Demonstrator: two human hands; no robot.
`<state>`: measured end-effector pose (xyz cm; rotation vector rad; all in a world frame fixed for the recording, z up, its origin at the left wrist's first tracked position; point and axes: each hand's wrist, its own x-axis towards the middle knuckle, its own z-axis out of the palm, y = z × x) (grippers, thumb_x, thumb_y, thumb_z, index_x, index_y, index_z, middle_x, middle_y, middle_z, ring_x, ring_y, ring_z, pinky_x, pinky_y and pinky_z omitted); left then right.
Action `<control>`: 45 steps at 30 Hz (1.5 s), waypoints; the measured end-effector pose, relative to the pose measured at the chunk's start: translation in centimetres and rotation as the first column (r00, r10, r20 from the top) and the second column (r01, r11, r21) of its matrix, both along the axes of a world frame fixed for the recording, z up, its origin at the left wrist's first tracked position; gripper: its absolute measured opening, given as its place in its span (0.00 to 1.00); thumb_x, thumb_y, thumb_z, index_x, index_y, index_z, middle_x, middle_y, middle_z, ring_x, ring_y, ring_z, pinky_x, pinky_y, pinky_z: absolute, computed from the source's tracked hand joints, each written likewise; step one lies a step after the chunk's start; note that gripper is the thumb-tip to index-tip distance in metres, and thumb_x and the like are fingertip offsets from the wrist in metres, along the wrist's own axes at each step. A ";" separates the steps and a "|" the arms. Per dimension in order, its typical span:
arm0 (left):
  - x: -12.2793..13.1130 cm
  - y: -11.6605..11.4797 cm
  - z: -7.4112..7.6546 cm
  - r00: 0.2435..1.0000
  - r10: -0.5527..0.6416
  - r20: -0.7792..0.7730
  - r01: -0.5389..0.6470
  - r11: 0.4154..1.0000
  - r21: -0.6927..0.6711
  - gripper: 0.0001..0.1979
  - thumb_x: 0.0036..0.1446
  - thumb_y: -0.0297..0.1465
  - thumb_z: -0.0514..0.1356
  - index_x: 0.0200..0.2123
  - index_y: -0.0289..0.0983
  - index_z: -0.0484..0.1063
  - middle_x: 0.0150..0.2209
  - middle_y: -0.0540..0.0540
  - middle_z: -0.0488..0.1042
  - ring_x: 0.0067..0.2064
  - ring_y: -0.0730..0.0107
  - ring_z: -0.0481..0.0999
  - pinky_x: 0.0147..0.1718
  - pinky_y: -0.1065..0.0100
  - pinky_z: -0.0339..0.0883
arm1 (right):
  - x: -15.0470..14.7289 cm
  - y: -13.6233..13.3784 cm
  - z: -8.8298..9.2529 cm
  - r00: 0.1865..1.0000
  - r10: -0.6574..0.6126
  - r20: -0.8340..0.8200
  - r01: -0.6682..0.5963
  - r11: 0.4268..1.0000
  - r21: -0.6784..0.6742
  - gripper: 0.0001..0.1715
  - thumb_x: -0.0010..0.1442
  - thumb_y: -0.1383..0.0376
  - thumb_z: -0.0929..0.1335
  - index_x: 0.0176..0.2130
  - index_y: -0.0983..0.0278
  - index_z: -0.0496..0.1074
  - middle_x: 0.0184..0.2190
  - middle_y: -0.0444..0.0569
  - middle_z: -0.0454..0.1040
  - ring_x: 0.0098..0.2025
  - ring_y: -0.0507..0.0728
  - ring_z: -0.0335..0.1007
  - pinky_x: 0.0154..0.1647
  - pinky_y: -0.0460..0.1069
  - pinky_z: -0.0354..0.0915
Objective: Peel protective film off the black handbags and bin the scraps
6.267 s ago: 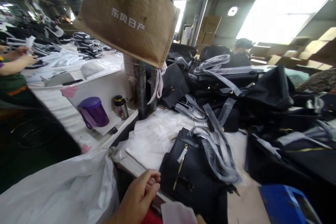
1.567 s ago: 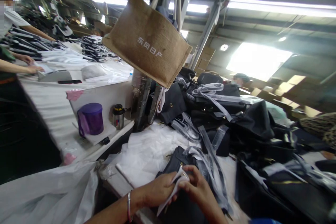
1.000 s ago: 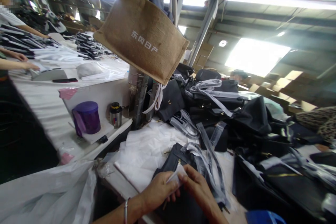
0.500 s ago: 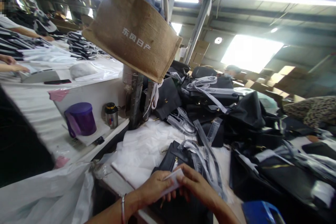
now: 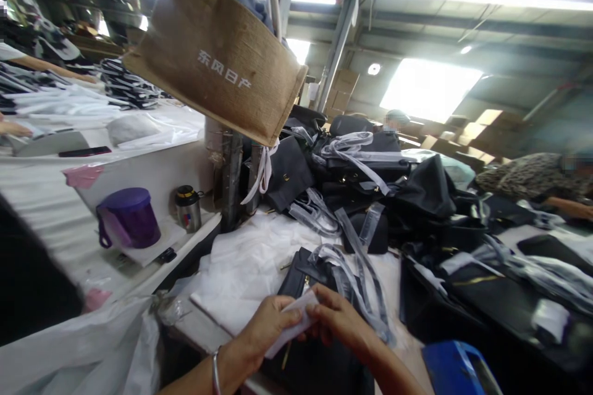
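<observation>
My left hand (image 5: 267, 328) and my right hand (image 5: 341, 323) meet low in the middle of the view, both pinching a small white piece of paper or cloth (image 5: 293, 322). They hover over a black handbag (image 5: 309, 271) with a gold zipper that lies on the table. The bag's straps (image 5: 359, 271) are wrapped in clear plastic and trail to the right. A bangle circles my left wrist.
A pile of black handbags (image 5: 398, 191) fills the table behind. White sheets (image 5: 245, 259) lie left of the bag. A burlap tote (image 5: 217, 58) hangs overhead from a pole. A purple jug (image 5: 127, 217) and flask (image 5: 188, 208) stand left. A blue object (image 5: 458, 370) sits bottom right. Other people work at the far left and far right.
The view has swung to the right. My hands stay together on the white piece, fingers shifting slightly over the bag. A person's patterned sleeve has come into view at the right.
</observation>
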<state>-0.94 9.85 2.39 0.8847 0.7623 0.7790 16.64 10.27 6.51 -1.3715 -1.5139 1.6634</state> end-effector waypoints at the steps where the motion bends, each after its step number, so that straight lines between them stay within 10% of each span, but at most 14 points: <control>1: 0.2 -0.1 -0.2 1.000 0.019 -0.015 -0.019 1.000 0.012 0.21 0.45 0.44 0.68 0.31 0.30 0.75 0.26 0.45 0.77 0.27 0.69 0.74 0.27 0.71 0.61 | -0.1 -0.2 0.0 1.000 -0.020 -0.001 0.020 1.000 -0.010 0.13 0.55 0.56 0.65 0.37 0.62 0.66 0.17 0.37 0.68 0.16 0.47 0.59 0.15 0.40 0.54; 9: 0.7 -1.1 -0.4 0.973 0.145 -0.182 -0.090 0.956 0.278 0.13 0.56 0.41 0.62 0.34 0.36 0.70 0.30 0.47 0.78 0.33 0.66 0.75 0.32 0.70 0.63 | -0.7 -0.5 -0.4 0.985 -0.167 -0.050 0.165 0.985 -0.045 0.11 0.45 0.63 0.63 0.32 0.63 0.66 0.14 0.38 0.69 0.12 0.47 0.55 0.12 0.40 0.51; 14: -0.2 -2.1 -0.5 0.874 0.278 -0.398 0.032 0.785 0.619 0.09 0.63 0.36 0.54 0.40 0.40 0.71 0.36 0.44 0.78 0.38 0.61 0.76 0.37 0.67 0.65 | -0.7 -0.3 -0.8 0.979 -0.180 -0.100 0.175 0.983 -0.055 0.09 0.44 0.64 0.64 0.30 0.63 0.66 0.14 0.39 0.69 0.12 0.47 0.57 0.11 0.39 0.50; 25: -0.3 -2.0 -1.3 0.785 0.344 -0.514 0.412 0.330 0.849 0.17 0.63 0.23 0.44 0.51 0.40 0.65 0.37 0.44 0.70 0.35 0.64 0.70 0.32 0.67 0.62 | 0.4 -1.8 -1.2 0.950 -0.214 -0.226 0.177 0.969 -0.172 0.11 0.47 0.63 0.66 0.34 0.62 0.64 0.17 0.39 0.69 0.16 0.46 0.57 0.17 0.41 0.62; 34: -0.1 -2.1 -2.4 0.663 0.444 -0.602 0.570 0.222 0.791 0.19 0.64 0.24 0.45 0.56 0.40 0.62 0.40 0.40 0.71 0.37 0.60 0.72 0.33 0.64 0.68 | 1.1 -3.4 -1.6 0.885 -0.203 -0.419 0.138 0.974 -0.180 0.15 0.54 0.61 0.69 0.42 0.65 0.69 0.28 0.43 0.71 0.26 0.49 0.65 0.26 0.46 0.71; 37: 0.0 -2.7 -2.3 0.697 0.394 -0.599 0.517 0.303 0.800 0.15 0.64 0.27 0.47 0.51 0.40 0.66 0.42 0.39 0.72 0.40 0.58 0.73 0.38 0.61 0.69 | 1.0 -3.3 -2.7 0.912 -0.225 -0.342 0.184 0.972 -0.147 0.18 0.51 0.59 0.71 0.40 0.65 0.68 0.24 0.40 0.68 0.23 0.47 0.61 0.24 0.45 0.70; 42: -0.3 -1.7 0.2 0.894 0.022 -0.447 0.186 0.890 0.416 0.15 0.64 0.43 0.51 0.45 0.38 0.65 0.35 0.47 0.73 0.36 0.65 0.75 0.34 0.67 0.67 | 1.3 -3.7 -1.5 0.971 -0.094 -0.219 0.109 0.993 0.055 0.16 0.59 0.55 0.68 0.41 0.63 0.67 0.26 0.40 0.67 0.23 0.48 0.62 0.26 0.47 0.68; 45: -0.3 -0.6 1.8 0.951 -0.222 -0.217 0.252 0.960 0.122 0.21 0.63 0.47 0.50 0.48 0.36 0.65 0.32 0.46 0.75 0.34 0.65 0.76 0.32 0.67 0.66 | 1.0 -3.9 0.5 0.995 0.045 -0.089 -0.021 0.966 0.257 0.08 0.65 0.61 0.62 0.38 0.62 0.67 0.26 0.42 0.70 0.26 0.50 0.66 0.28 0.46 0.66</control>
